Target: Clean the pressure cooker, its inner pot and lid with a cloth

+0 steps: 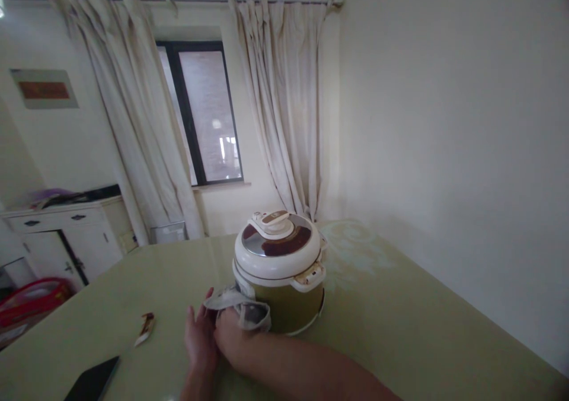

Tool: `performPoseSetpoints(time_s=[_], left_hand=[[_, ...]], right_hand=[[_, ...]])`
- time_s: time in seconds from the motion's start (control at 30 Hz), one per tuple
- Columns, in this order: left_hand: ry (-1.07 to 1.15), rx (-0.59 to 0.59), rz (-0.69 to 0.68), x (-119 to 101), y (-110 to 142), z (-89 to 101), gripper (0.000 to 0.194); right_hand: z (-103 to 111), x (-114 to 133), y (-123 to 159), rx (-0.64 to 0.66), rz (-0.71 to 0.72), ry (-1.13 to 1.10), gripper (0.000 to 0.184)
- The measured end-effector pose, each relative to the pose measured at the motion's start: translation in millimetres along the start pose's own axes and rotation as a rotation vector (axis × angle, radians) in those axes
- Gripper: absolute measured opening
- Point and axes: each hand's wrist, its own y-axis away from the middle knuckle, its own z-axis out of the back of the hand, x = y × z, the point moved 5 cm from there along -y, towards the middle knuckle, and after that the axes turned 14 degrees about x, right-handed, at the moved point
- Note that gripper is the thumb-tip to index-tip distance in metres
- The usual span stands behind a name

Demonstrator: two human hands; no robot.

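Observation:
A pressure cooker (pixel 278 252) with a white lid and a gold-brown body stands upright on the green tabletop. My right hand (pixel 231 333) is closed on a greyish-white cloth (pixel 237 300) in front of the cooker's left side. The cloth hangs over my fingers and hides part of them. Just left of it is my left hand (pixel 202 339), its fingers stretched upward and apart, close against the right hand and the cloth's edge. Whether the left fingertips touch the cloth, I cannot tell.
A small white-and-brown piece (pixel 146 328) lies on the tabletop (pixel 178 270) to the left. Nearer is a dark flat device (pixel 93 380). A wall (pixel 444 152) runs along the right side. A white cabinet (pixel 89 235) and a red basket (pixel 35 303) stand beyond the left edge.

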Motion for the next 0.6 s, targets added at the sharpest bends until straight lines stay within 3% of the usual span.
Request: performPoseSetpoints(time_s=[0.07, 0.13, 0.2, 0.3, 0.37, 0.43, 0.5, 0.6], left_hand=[[0.003, -0.003, 0.011, 4, 1, -5.1, 0.085], [-0.036, -0.019, 0.023, 11, 1, -11.2, 0.081], [-0.101, -0.045, 0.025, 20, 2, -16.3, 0.074], [-0.162, -0.040, 0.013, 33, 2, -22.4, 0.062], [-0.180, 0.010, 0.021, 38, 2, -26.0, 0.063], [-0.214, 0.065, 0.022, 38, 2, -29.6, 0.072], [-0.259, 0.102, -0.017, 35, 3, -34.3, 0.079], [-0.308, 0.118, -0.095, 34, 5, -44.8, 0.080]], right_hand=[[-12, -3, 20, 0.108, 0.048, 0.145, 0.018], [-5, -7, 47, 0.097, 0.112, 0.289, 0.010], [25, -14, 78, -0.062, 0.130, 0.332, 0.011], [93, -34, 126, -0.305, 0.047, 0.260, 0.019], [134, -57, 155, -0.402, -0.064, 0.142, 0.039], [160, -88, 181, -0.456, -0.154, -0.006, 0.047], [168, -123, 205, -0.503, -0.210, -0.144, 0.041], [161, -170, 234, -0.571, -0.321, -0.268, 0.029]])
